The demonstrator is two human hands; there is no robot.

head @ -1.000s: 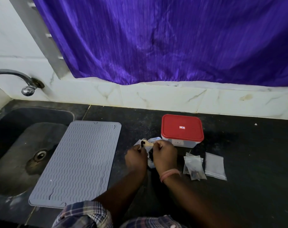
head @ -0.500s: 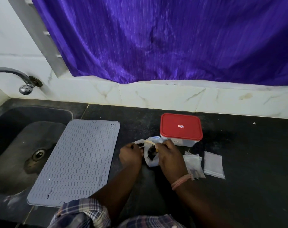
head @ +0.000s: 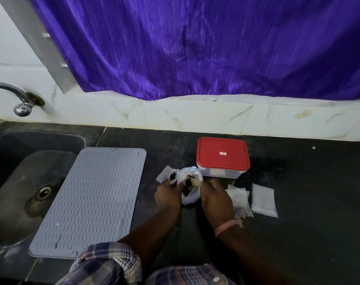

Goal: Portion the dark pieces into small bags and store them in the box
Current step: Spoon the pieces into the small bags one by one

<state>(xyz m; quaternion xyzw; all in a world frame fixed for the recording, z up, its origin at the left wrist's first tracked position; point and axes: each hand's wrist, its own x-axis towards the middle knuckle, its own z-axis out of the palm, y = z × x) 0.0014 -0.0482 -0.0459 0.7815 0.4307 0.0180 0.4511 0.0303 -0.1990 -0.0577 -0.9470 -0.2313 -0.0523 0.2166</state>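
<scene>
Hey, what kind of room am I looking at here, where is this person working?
Most likely a home kitchen: a dark stone counter with a sink set into it, a wall tap above, and a grey ribbed mat beside the sink.

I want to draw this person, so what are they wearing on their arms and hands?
Both hands are bare, with no gloves. The right hand has a pink thread band tied around its wrist. The left hand has nothing on its wrist. The plaid sleeves, blue, white and brownish checks, are rolled up, leaving the forearms uncovered.
</scene>
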